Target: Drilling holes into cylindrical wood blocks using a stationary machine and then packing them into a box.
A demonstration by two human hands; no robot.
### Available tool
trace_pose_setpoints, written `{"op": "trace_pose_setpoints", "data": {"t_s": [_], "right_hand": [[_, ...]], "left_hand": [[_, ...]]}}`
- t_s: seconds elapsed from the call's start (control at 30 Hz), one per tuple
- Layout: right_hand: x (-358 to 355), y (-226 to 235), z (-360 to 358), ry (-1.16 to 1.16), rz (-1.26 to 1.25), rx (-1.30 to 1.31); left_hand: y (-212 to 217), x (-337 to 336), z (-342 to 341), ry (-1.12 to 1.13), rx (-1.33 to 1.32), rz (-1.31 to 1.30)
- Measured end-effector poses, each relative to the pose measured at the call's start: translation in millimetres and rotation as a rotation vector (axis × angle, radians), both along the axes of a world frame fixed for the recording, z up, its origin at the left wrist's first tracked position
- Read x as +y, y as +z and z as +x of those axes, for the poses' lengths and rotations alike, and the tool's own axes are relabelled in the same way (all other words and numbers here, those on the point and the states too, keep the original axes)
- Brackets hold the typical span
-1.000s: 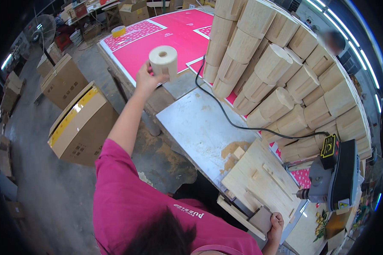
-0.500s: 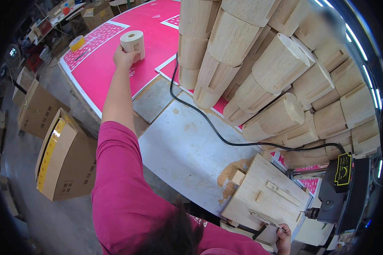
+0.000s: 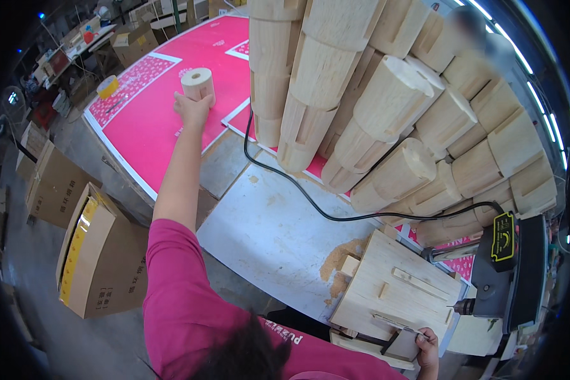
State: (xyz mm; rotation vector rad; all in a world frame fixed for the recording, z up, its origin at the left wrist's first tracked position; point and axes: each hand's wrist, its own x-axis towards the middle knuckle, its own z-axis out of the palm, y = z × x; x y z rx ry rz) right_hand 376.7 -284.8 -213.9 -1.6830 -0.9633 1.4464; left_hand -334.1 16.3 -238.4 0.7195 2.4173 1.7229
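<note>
My left arm stretches far out over the pink-covered table. The left hand point(image 3: 194, 110) is closed against the near side of a pale wooden cylinder point(image 3: 197, 77), thumb on its right. The cylinder stands upright, with a round hole in its top; the hand covers its lower front. At the lower right, my right hand point(image 3: 428, 346) has its fingers curled at the edge of a small grey plate point(image 3: 402, 345) on a wooden jig board point(image 3: 386, 278). Exactly what those fingers pinch is partly hidden. Wooden strips and a block are fixed to the board.
Tall stacks of slotted wooden cylinders point(image 3: 386, 101) rise at the right. A drill press point(image 3: 497, 272) stands beside the jig, its black cable point(image 3: 323, 212) crossing the white board point(image 3: 259, 221). Sawdust point(image 3: 339, 263) lies near the jig. Cardboard boxes point(image 3: 104, 266) stand left; yellow tape point(image 3: 107, 87) lies on the table.
The wooden cylinder has shifted slightly right on the table, and its slot no longer shows. My left hand has moved round its near side. My right hand stays at the jig; the view has tilted.
</note>
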Motion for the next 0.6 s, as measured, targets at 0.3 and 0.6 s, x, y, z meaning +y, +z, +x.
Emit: {"op": "trace_pose_setpoints", "data": {"t_s": [0.3, 0.6], "right_hand": [[-6.0, -2.7, -1.0, 0.013, 0.078, 0.064], [-9.3, -11.2, 2.9, 0.027, 0.089, 0.026]], "left_hand": [[197.6, -15.9, 94.4, -0.603, 0.091, 0.625], [235.2, 26.8, 113.2, -0.588, 0.244, 0.564]]}}
